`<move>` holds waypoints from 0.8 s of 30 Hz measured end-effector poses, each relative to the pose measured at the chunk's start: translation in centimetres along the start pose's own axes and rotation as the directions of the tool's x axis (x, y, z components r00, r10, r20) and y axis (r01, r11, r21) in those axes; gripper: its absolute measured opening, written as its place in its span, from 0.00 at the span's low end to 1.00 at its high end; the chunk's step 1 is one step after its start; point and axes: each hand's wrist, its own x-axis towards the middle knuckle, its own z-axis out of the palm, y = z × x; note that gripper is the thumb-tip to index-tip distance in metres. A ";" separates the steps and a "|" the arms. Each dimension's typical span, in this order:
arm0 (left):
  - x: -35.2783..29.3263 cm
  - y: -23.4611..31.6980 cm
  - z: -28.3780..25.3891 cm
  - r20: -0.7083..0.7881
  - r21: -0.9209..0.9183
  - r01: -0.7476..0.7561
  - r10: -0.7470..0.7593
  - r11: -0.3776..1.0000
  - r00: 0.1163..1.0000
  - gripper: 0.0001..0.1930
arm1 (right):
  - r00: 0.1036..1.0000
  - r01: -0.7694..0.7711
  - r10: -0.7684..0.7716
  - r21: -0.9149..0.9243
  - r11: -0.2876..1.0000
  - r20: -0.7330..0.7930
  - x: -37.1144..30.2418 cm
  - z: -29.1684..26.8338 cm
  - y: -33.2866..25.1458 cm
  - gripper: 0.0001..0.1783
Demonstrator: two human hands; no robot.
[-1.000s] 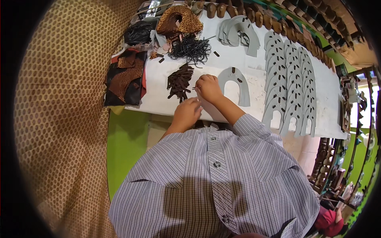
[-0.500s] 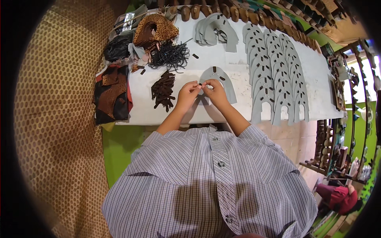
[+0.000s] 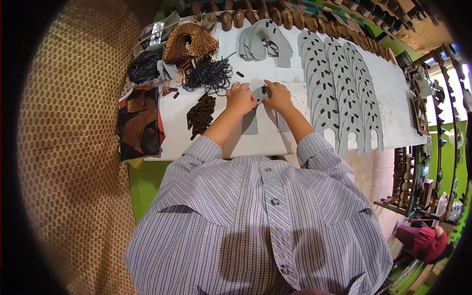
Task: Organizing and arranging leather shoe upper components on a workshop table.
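A pale grey U-shaped piece (image 3: pixel 250 125) lies on the white table before me, its two legs toward my body. My left hand (image 3: pixel 240 100) is on its left side, fingers curled and thumb near the top of the curve. On its right side my right hand (image 3: pixel 279 97) has its fingers bent over the edge. A short dark brown strip (image 3: pixel 264 90) sits at the top of the curve between my hands. Whether a second strip is under my fingertips is hidden. Left of my left hand is a heap of dark brown strips (image 3: pixel 200 116).
Overlapping grey U-shaped pieces with dark strips (image 3: pixel 327 91) form three columns at right. More grey pieces (image 3: pixel 260 39) are stacked at the back. Leopard-print material (image 3: pixel 196 39), black cords (image 3: pixel 209 74) and brown scraps (image 3: pixel 142 118) lie left. Brown shoe forms (image 3: pixel 287 19) line the far edge.
My hands have come apart from their pinch on a small dark thing and moved onto the grey piece. The piece has shifted left and turned, its legs now toward me.
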 end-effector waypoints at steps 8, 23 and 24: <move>0.9 -0.6 1.4 -0.024 0.117 0.018 -0.016 0.993 1.000 0.05 | 0.982 -0.015 0.014 0.001 1.000 0.188 1.8 -1.1 0.0 0.37; -0.8 -2.3 1.9 -0.196 -0.033 -0.226 0.216 0.973 0.957 0.05 | 0.801 0.024 -0.003 -0.028 0.999 0.599 5.1 -0.3 0.6 0.20; -0.8 -2.2 1.8 -0.198 -0.034 -0.227 0.216 0.973 0.956 0.05 | 0.801 0.025 -0.002 -0.029 0.999 0.599 5.1 -0.2 0.7 0.20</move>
